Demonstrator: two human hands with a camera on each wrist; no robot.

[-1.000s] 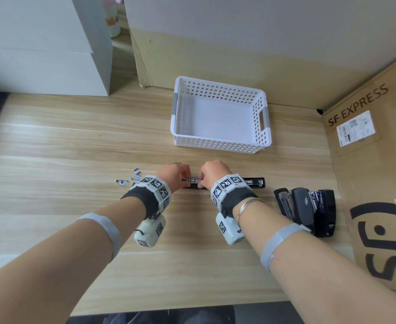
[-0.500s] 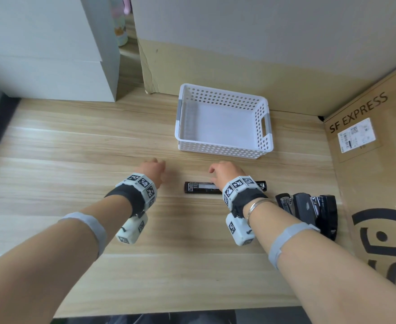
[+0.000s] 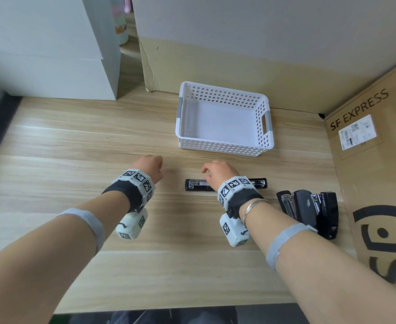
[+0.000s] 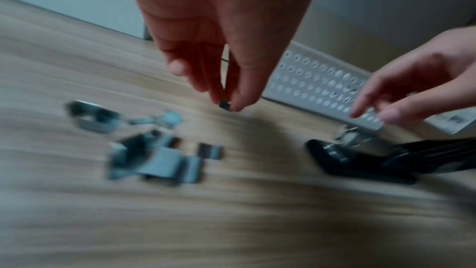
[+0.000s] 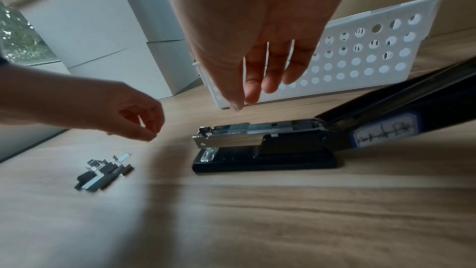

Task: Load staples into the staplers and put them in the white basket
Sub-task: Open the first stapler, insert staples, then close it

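Stock on my bench (image 3: 75, 141), as I read it from the feeds:

White basket (image 3: 225, 149): far centre of the bench, nothing in it. No stapler delivered yet.

Open stapler (image 3: 198, 184): black, lying flat just near of the basket, its top arm swung right back so the metal magazine faces up. In the right wrist view a strip seems to sit in the channel, but I cannot tell how full it is. Judged as the unit in hand; closing and placing remain.

Spare staplers (image 3: 309, 211): a cluster of black ones at the right, beside the cardboard box (image 3: 379, 183). Exact count unclear; I judge them not yet loaded.

Loose staples (image 5: 103, 172): a small heap of broken strips left of the open stapler, hidden under my left arm in the head view.

Left hand (image 3: 149, 168): above the heap, thumb and fingertips pinching a small dark piece (image 4: 226, 106), probably a short staple strip, though blurred.

Right hand (image 3: 218, 171): hovering over the open stapler, fingers relaxed and extended, holding nothing.

Progress, by my estimate: early, first unit unfinished.
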